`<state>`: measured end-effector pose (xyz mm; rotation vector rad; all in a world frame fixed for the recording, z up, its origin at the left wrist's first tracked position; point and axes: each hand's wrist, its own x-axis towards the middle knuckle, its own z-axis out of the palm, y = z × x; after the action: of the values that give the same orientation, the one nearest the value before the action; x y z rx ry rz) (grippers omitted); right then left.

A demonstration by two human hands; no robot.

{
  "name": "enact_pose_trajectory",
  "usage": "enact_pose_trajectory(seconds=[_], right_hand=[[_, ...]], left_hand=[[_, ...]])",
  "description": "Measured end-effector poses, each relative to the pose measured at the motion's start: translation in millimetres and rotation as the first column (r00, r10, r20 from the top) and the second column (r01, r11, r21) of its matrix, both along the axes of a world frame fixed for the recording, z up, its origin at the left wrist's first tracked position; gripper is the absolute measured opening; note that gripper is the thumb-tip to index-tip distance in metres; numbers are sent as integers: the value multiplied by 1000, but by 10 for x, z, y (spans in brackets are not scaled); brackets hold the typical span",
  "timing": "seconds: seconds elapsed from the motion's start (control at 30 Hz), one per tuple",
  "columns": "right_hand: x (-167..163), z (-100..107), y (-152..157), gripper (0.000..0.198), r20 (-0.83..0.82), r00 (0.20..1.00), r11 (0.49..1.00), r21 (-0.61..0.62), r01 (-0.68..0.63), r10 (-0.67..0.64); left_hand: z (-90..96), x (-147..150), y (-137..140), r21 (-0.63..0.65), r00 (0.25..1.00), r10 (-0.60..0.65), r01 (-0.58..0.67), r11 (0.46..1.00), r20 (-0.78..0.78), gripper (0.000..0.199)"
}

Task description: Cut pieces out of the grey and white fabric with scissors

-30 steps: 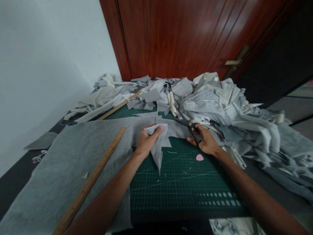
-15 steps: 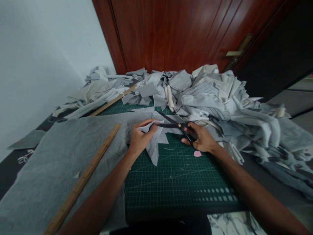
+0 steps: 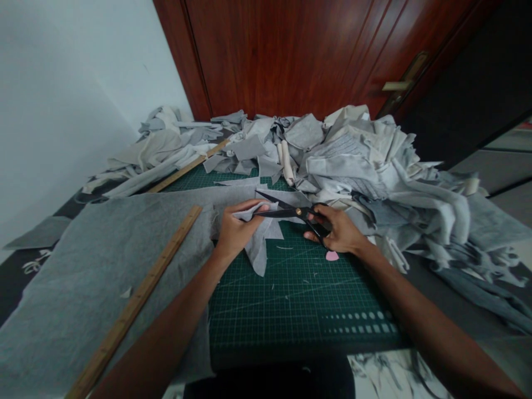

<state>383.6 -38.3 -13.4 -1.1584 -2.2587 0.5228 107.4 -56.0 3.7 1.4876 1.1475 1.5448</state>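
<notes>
Pinched between the thumb and fingers of my left hand (image 3: 236, 228) is a small piece of grey fabric (image 3: 256, 256), its pointed end hanging down over the cutting mat. My right hand (image 3: 338, 228) grips the handles of black scissors (image 3: 298, 211). The blades stand apart and point left; the lower one lies against the fabric near my left thumb, the upper one above it. Whether the blades have fabric between them is hard to make out. A pink piece of chalk or similar (image 3: 332, 255) lies just below my right hand.
A green cutting mat (image 3: 286, 316) covers the table's middle. A large grey cloth (image 3: 103, 249) with a wooden ruler (image 3: 145, 293) on it lies left. Another wooden ruler (image 3: 187, 167) lies behind. Heaped fabric scraps (image 3: 353, 155) line the back and right, before a wooden door (image 3: 282, 55).
The scissors have shifted slightly left relative to my left hand, their lower blade reaching further across the fabric. The whole view has also drifted a little.
</notes>
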Motion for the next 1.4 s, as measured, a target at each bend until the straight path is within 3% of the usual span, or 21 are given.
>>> enact_pose_trajectory(seconds=[0.67, 1.4], right_hand=[[13, -18, 4, 43, -2, 1000, 999, -21, 31, -31], [129, 58, 31, 44, 113, 992, 991, 131, 35, -50]], left_hand=[[-100, 1, 29, 44, 998, 21, -18, 999, -64, 9], [-119, -18, 29, 51, 993, 23, -17, 999, -114, 8]])
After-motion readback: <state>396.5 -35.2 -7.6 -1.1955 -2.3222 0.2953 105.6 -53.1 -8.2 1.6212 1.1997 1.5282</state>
